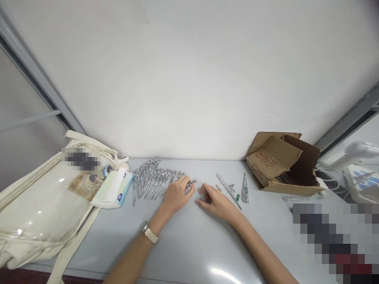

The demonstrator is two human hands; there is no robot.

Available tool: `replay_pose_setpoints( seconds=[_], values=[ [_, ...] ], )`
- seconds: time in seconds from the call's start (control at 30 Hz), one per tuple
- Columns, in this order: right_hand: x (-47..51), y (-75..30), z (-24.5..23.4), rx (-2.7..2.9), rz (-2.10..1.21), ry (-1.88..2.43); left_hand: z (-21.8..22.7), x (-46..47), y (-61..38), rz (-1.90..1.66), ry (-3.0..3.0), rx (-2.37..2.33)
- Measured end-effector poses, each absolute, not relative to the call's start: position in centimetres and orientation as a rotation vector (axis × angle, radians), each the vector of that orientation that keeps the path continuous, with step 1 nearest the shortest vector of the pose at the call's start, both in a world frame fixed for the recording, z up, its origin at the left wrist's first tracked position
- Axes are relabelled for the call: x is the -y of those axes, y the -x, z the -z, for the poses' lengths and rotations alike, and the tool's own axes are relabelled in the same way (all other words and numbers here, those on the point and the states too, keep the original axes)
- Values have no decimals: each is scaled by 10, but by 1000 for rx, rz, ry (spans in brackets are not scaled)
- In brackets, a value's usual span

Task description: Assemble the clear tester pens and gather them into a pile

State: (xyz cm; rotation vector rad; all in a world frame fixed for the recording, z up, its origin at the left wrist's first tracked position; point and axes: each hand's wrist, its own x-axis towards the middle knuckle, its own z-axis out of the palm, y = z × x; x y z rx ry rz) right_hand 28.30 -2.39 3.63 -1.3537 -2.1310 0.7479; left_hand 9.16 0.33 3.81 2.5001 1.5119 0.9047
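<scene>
My left hand (pixel 177 194) is closed around a screwdriver with a clear handle (pixel 192 182), whose end sticks out past the thumb toward the right. Its shaft is mostly hidden by the fingers. Just to the right, my right hand (pixel 217 202) is curled, thumb and fingertips near each other around a small shiny piece too small to name. Several clear-handled screwdrivers (pixel 148 179) lie in a fanned heap left of my left hand. Beyond my right hand are a loose screwdriver (pixel 229 191), small clear and metal bits, a green piece (pixel 237 197) and another clear-handled tool (pixel 244 189).
At the left, a cream bag with a clear front (pixel 44 201) and a tissue pack (pixel 114 189) rest on the grey table (pixel 183 248). An open cardboard box (pixel 266 161) stands at the back right, near a white device with cables (pixel 363 177). A wall rises behind.
</scene>
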Motion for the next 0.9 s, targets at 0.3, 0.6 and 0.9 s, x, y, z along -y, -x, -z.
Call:
replay_pose_setpoints(
  seconds=[0.3,0.6,0.9],
  values=[
    [12,-293,-31,2043,-948,1147,-35,-2,-93,-877,-2525,-1483],
    [13,-292,-36,1862,-1134,1125,-35,-2,-93,-869,-2534,-1493],
    [3,-298,-29,1544,-1497,1017,-36,-3,-93,-868,-2531,-1485]
  ],
)
